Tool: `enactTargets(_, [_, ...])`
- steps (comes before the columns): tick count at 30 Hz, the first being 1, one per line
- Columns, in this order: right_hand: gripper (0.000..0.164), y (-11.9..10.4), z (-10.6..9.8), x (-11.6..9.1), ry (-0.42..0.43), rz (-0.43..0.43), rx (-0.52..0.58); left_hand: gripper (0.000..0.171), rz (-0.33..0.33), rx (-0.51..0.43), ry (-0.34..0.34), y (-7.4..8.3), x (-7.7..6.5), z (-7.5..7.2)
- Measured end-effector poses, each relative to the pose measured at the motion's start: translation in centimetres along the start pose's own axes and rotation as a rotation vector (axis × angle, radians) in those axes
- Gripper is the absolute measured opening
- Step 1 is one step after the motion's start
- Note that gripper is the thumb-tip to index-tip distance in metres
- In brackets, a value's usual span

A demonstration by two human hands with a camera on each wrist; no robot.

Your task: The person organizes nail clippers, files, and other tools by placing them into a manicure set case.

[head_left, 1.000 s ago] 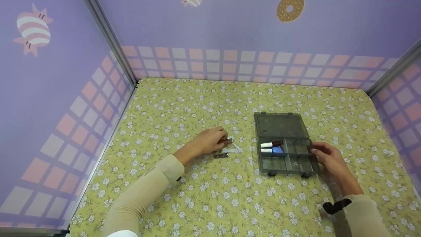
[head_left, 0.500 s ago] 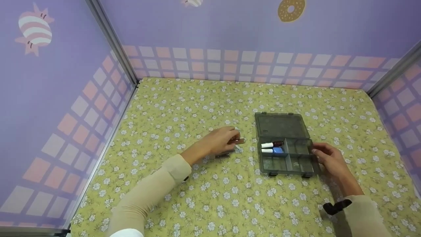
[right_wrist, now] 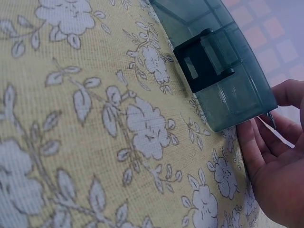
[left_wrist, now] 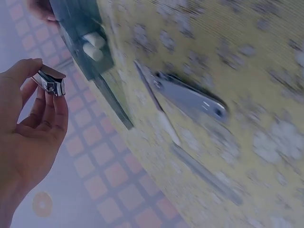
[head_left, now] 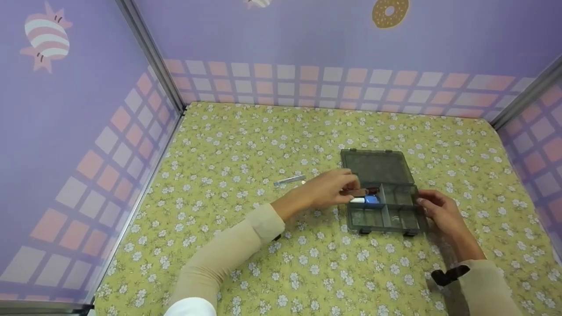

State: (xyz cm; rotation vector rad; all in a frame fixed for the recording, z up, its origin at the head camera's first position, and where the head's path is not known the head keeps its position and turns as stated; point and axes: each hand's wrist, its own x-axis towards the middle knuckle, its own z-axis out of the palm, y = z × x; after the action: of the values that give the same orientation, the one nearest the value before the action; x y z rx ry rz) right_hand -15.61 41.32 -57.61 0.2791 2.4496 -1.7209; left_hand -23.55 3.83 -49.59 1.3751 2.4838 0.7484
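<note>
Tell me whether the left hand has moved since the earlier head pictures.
Yes. Against the compartment box, the left hand has moved right in the head view, from over the floral tablecloth to over the box's left edge.

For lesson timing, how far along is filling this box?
Looks done: white-capped dark-red bottle and white-capped blue bottle, in the translucent grey plastic box. In hand: shiny metal nail clipper, pinched by the left hand. Seemingly left: silver metal clipper and slim greyish strips, lying on the yellow floral cloth.

No readable text, labels, brands, numbers or signs on anything in view.
</note>
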Motion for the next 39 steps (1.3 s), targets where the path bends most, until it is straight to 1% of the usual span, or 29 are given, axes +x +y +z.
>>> enactTargets(5, [0.056, 0.0, 0.0, -0.1, 0.001, -0.008, 0.012, 0.02, 0.078, -0.009, -0.038, 2.2, 2.0, 1.0])
enactTargets(8, [0.057, -0.1, 0.1, -0.2, 0.004, -0.024, -0.002, 0.021, 0.119, 0.009, -0.065, 3.3, 3.0, 1.9])
enactTargets(10, [0.057, -0.1, 0.1, -0.2, 0.006, -0.035, -0.013, 0.022, 0.142, 0.02, -0.078, 3.9, 3.5, 2.4])
enactTargets(13, [0.058, -0.1, 0.2, -0.2, 0.011, -0.041, -0.028, 0.023, 0.16, 0.035, -0.092, 4.3, 4.2, 3.2])
enactTargets(17, [0.058, 0.0, 0.3, 0.0, 0.013, -0.024, -0.015, 0.024, 0.158, 0.03, -0.092, 4.4, 4.7, 3.9])
enactTargets(23, [0.057, 0.1, 0.2, 0.0, 0.009, -0.017, -0.006, 0.023, 0.142, 0.004, -0.095, 4.3, 4.8, 4.9])
enactTargets(28, [0.056, 0.1, 0.2, 0.0, 0.006, -0.02, 0.028, 0.026, 0.127, 0.048, -0.124, 4.1, 4.8, 5.7])
enactTargets(33, [0.054, 0.1, 0.2, 0.1, 0.008, -0.014, 0.038, 0.027, 0.125, 0.084, -0.161, 3.6, 4.6, 6.5])
enactTargets(39, [0.055, 0.1, 0.2, -0.1, -0.002, -0.025, 0.03, 0.025, 0.116, 0.096, -0.165, 3.2, 4.6, 7.0])
